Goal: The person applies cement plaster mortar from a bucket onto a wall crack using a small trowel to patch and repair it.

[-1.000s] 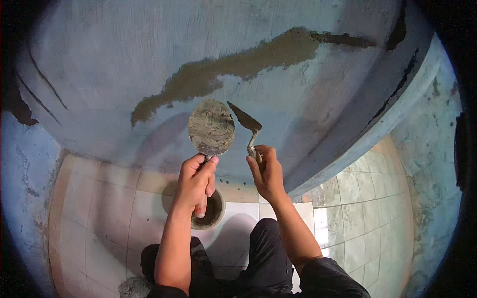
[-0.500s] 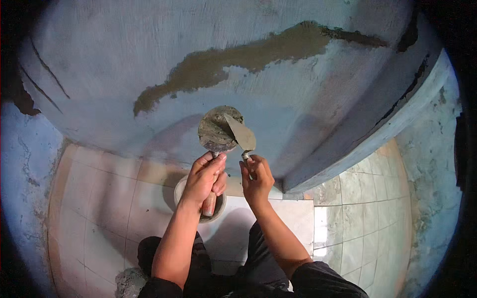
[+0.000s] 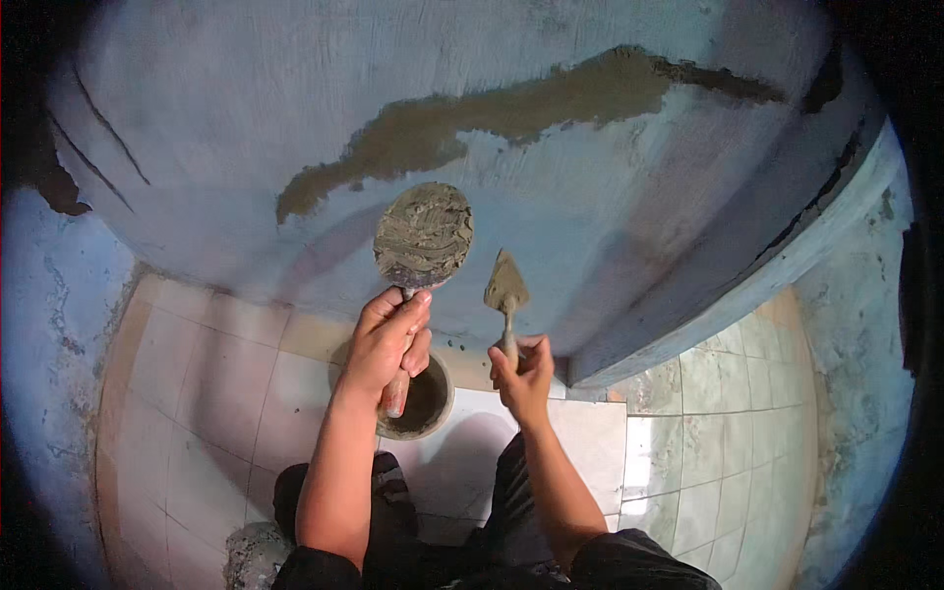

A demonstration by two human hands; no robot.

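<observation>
My left hand (image 3: 389,346) is closed round the handle of a round-bladed trowel (image 3: 424,236). Grey-brown wet mortar covers the face of its blade. In my right hand (image 3: 525,378) is a small pointed trowel (image 3: 507,287), gripped by its handle with the tip pointing up and away. A little mortar clings to that blade. The two tools are apart, both held in front of a blue wall (image 3: 551,211). Higher on this wall runs a long, uneven patch of mortar (image 3: 511,110), which neither tool touches.
A round bucket (image 3: 448,403) stands on the tiled floor under my left hand, partly hidden by it. A grey lump (image 3: 258,556) lies beside my left leg. To the right, a wall ledge (image 3: 728,300) juts out, with a dark crack (image 3: 811,202) above it.
The pointed trowel has come off the round blade and moved right and down, turning its face toward me. The round trowel has shifted slightly up and left, its mortar-covered face now uncovered.
</observation>
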